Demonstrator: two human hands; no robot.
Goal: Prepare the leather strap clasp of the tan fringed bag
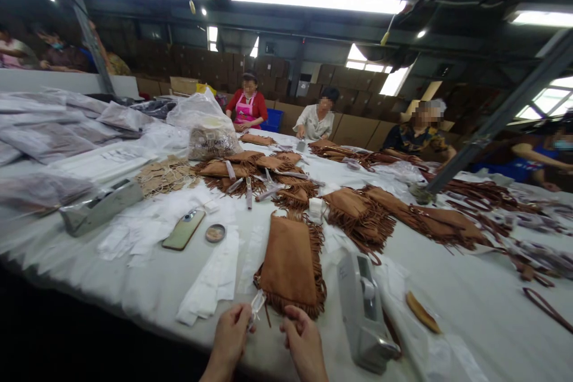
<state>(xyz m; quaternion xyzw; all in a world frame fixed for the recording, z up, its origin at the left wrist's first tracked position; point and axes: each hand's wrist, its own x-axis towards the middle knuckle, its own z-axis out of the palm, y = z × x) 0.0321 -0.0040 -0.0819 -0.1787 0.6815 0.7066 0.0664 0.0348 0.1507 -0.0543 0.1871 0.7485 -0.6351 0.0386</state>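
At the far left of the table (470, 304), flat plastic-wrapped packs (49, 131) lay stacked, with a grey tape dispenser (101, 208) in front of them. Right of that dispenser a phone (184, 229) lay face down beside a small round tin (215, 233), and strips of white paper (210, 286) ran toward the near edge.

The left hand (231, 334) sat at the near edge, its grip closed on a small clear plastic piece (256, 304), pinched between thumb and fingertips. The right hand (304, 340) was just beside it, fingers curled inward close to the same piece; whether that grip actually touched it could not be told. Directly beyond both hands, touching the plastic piece at its lower fringe, lay a brown fringed suede pouch (290, 265), flat on the table.

Right of the pouch stood a second grey tape dispenser (363, 310), then a small tan strip (423, 313). Farther back, more fringed pouches (358, 215) lay scattered, and three people (319, 116) sat working across the table.
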